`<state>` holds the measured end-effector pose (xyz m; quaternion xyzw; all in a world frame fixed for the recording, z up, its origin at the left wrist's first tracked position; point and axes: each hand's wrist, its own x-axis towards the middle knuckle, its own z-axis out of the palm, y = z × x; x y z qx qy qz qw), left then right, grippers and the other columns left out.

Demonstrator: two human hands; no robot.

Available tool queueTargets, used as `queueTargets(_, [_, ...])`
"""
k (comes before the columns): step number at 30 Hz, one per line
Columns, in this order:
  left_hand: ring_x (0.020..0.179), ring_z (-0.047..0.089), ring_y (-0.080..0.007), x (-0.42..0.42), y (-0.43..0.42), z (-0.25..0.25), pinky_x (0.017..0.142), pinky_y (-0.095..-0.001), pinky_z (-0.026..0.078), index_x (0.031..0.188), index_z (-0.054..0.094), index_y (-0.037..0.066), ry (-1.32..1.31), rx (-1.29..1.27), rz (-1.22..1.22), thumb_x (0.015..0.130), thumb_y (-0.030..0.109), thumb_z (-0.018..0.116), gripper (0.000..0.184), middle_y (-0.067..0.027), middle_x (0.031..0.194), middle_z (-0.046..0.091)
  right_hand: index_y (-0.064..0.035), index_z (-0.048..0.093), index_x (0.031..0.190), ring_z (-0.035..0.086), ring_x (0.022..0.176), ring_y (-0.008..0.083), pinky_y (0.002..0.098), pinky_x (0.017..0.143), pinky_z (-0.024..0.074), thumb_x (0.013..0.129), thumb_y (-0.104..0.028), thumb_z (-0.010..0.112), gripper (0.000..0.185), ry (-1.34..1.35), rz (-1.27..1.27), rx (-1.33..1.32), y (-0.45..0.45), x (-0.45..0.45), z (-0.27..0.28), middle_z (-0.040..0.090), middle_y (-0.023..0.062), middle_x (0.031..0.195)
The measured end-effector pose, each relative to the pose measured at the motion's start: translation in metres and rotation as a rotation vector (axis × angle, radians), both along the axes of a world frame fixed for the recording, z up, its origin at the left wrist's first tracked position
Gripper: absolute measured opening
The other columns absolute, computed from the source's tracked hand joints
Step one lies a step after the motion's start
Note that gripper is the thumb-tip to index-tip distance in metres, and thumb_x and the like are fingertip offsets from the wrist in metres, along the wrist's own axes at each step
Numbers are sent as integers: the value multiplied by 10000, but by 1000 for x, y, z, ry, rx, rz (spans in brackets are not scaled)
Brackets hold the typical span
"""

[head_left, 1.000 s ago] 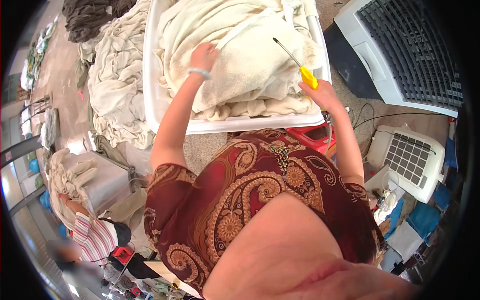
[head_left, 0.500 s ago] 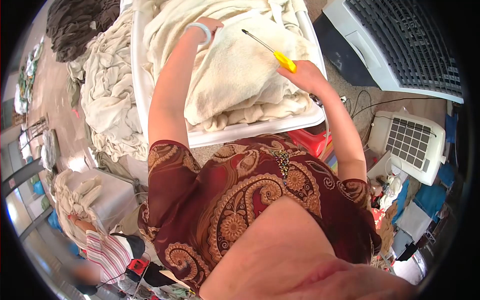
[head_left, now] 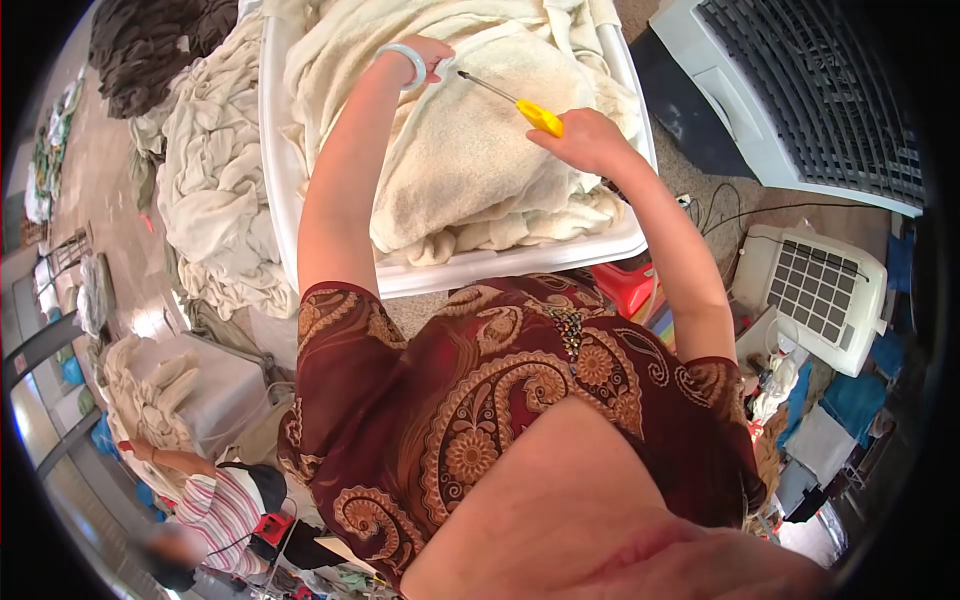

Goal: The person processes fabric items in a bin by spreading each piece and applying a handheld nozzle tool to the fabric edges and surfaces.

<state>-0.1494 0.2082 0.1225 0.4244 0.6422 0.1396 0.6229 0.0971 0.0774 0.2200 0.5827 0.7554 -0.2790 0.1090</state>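
Observation:
My right hand (head_left: 585,140) is closed around a screwdriver (head_left: 540,117) with a yellow handle. Its thin metal shaft points left, and the tip is just right of my left hand's fingers, over the cloth. With a pale bracelet at its wrist, my left hand (head_left: 424,60) pinches the edge of a thick cream fleecy cloth (head_left: 490,130). Folds of that cloth are heaped in a white plastic tub (head_left: 450,278) in front of me.
Left of the tub lie a cream cloth pile (head_left: 215,170) and a dark brown pile (head_left: 155,50). A large louvred appliance (head_left: 800,90) stands at right, above a white grilled unit (head_left: 815,290) and cables. A co-worker in a striped shirt (head_left: 225,520) is at lower left.
My right hand has moved left and slightly up with the screwdriver, bringing its tip closer to my left hand. My left hand has shifted slightly right. The co-worker's arm has moved.

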Motion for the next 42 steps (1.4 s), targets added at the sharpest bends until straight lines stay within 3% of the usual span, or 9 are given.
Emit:
queueTargets(1, [782,525,-107,1,-1,0,694,-286,464,1040,526,86,-21,-23,41,767,193,597,302,7,893,566,4,614,721,578,694,301,381,637,453,761,-518,464,545,1,5,0,2,1,-1,595,162,699])
queueTargets(13, [860,513,-144,3,-8,4,716,-304,480,1060,513,84,-11,-10,174,776,177,601,311,-21,1006,520,21,609,690,581,661,297,375,613,456,755,-502,486,541,-12,8,12,8,3,7,594,166,679])
queueTargets(26, [758,517,-135,-2,7,-25,657,-277,467,950,538,79,-29,-14,176,783,171,583,196,-12,863,549,13,610,684,580,663,294,376,614,454,758,-508,476,543,-27,-15,18,11,-3,-1,594,160,673])
queueTargets(29, [774,521,-131,-13,-2,-20,645,-276,455,967,557,72,-67,-48,203,821,253,530,235,-25,883,579,9,612,700,578,687,303,382,628,452,768,-514,455,550,-30,16,15,7,-2,-2,595,161,684])
queueTargets(32, [716,525,-132,-28,-23,9,654,-280,442,1016,576,45,-84,-28,82,836,462,420,480,-45,1004,592,4,614,724,575,707,309,388,639,450,777,-515,438,551,-15,41,18,1,1,-1,595,163,699])
queueTargets(33, [716,525,-132,-35,-29,11,654,-280,442,1016,576,45,-83,-28,89,836,462,420,480,-45,1004,592,2,615,736,573,715,310,390,644,449,780,-515,431,551,-10,33,21,-2,1,0,596,165,707])
queueTargets(36, [677,518,-119,-44,-53,15,638,-256,441,968,594,41,-88,-82,70,805,478,480,480,-30,912,604,-5,616,740,572,707,310,390,640,449,771,-523,439,548,-1,46,-4,-7,-3,-4,596,162,708])
queueTargets(42, [636,503,-88,-57,-72,-6,600,-226,450,928,599,42,32,63,-45,751,322,622,332,-17,754,562,-9,613,722,574,694,301,381,632,451,765,-521,446,541,-25,103,-95,-12,-30,-2,595,159,702])
